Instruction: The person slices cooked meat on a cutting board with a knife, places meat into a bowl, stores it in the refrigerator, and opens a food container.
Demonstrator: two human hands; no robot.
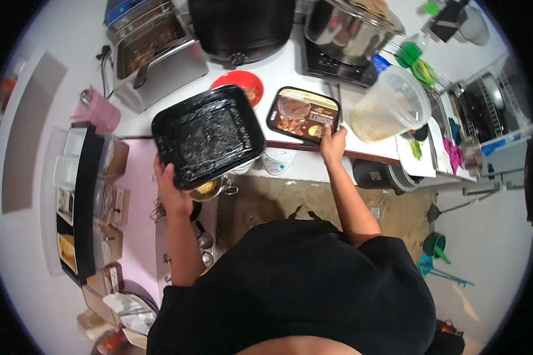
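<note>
My left hand [173, 188] grips the lower left edge of a black square tray [210, 136], whose inside looks wet and shiny. The tray is raised and partly covers a red bowl [250, 84] on the counter. With its fingers at the lower right edge, my right hand [333, 144] holds a flat black-rimmed package [302, 115] with a brown printed label. That package is over the white counter, to the right of the tray. The thumb rests on its label.
A steel fryer-like bath [160, 65], a large black appliance [240, 29] and a steel pot [349, 35] on a black cooktop [331, 70] line the back. At right stands a translucent tub [391, 105]. Lidded containers [109, 222] line the left side counter.
</note>
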